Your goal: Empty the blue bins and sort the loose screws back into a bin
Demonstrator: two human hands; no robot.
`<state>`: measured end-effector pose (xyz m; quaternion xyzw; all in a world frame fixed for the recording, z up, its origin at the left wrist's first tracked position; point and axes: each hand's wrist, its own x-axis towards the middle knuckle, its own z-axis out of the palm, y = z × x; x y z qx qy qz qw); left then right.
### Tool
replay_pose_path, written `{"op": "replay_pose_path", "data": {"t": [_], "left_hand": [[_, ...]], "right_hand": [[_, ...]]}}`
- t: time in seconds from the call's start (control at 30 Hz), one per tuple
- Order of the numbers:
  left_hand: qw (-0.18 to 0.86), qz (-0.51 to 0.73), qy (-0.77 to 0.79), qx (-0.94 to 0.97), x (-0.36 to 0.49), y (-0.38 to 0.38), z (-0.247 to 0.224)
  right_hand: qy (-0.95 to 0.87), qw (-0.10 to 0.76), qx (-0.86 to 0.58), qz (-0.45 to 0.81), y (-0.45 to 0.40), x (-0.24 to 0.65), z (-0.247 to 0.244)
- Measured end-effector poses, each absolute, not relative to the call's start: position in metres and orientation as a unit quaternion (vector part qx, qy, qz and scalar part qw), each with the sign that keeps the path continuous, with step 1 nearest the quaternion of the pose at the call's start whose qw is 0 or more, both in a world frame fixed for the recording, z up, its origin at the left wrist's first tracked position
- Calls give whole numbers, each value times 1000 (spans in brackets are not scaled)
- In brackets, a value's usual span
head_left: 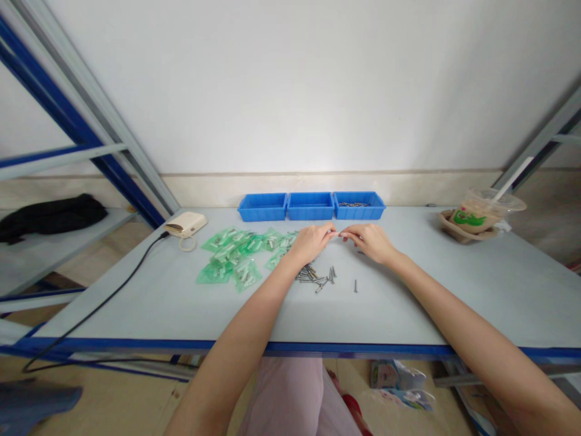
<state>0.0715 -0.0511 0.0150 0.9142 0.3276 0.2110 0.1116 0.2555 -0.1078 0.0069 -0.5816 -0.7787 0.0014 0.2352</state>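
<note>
My left hand [312, 243] and my right hand [371, 241] meet fingertip to fingertip above the middle of the table. Both are closed in a pinch around something small and pale, too tiny to make out. Below and beside my left hand lies a loose pile of metal screws [320, 281], partly hidden by that hand and wrist. A single screw [356, 286] lies apart, nearer the table's front edge. Left of the pile are several green plastic bags [229, 257] with small light and metallic pieces inside.
Three blue bins stand in a row at the back: left bin [263, 212], middle bin [310, 212] and right bin [359, 213], which holds screws. A cream-coloured device [186, 224] with a black cable sits at left. At right, a drink cup [476, 212] rests in a cardboard holder [460, 233].
</note>
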Motion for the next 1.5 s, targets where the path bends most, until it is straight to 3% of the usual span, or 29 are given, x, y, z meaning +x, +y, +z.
{"op": "replay_pose_path", "data": {"t": [0.47, 1.5], "left_hand": [[122, 200, 330, 914, 74, -49, 11], [126, 208, 329, 913, 73, -49, 11]], "right_hand": [[-770, 271, -577, -8, -107, 255, 3], [-779, 209, -591, -21, -106, 253, 0]]}}
